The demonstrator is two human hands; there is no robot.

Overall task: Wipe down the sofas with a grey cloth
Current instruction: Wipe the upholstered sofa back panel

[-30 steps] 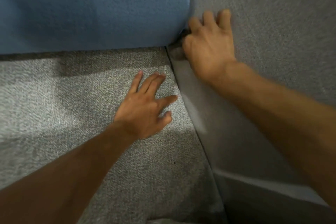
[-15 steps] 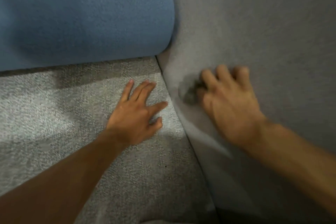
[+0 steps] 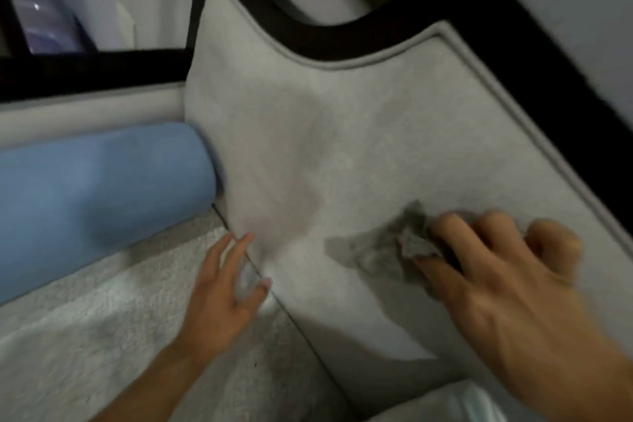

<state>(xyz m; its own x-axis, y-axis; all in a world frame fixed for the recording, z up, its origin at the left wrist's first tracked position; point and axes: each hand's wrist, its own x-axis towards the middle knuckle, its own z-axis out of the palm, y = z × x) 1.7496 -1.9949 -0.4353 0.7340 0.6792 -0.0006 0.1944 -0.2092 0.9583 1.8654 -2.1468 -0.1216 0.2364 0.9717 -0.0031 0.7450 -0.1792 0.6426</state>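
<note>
Item 1. My right hand [image 3: 507, 284]: fingers curled down over the crumpled grey cloth [image 3: 394, 247], pinching it against the upholstery. Most of the cloth sticks out just ahead of my fingertips; the rest is under my palm.

Item 2. The pale grey upholstered sofa panel with piped edge [image 3: 342, 147]: the surface directly under my grip. A second ago this hand was jammed up in the corner against the end of the blue cylindrical fabric bolster [image 3: 102, 188]. It has since swept back towards me, and the bolster now lies well off to the left of the grip.

Item 3. My left hand [image 3: 219, 295]: fingers straight and spread, holding nothing, still flat on the light grey textured seat cushion [image 3: 85, 336]. Its fingertips are at the seam where the panel meets the seat, across from the cloth.

Item 4. My view has lifted, so the panel's top edge and the black frame [image 3: 342, 41] beyond my grip now show.

Assessment: I judge the corner pass done. The lower panel is being wiped now, while the broad upper area beyond my fingertips looks still to do.
</note>
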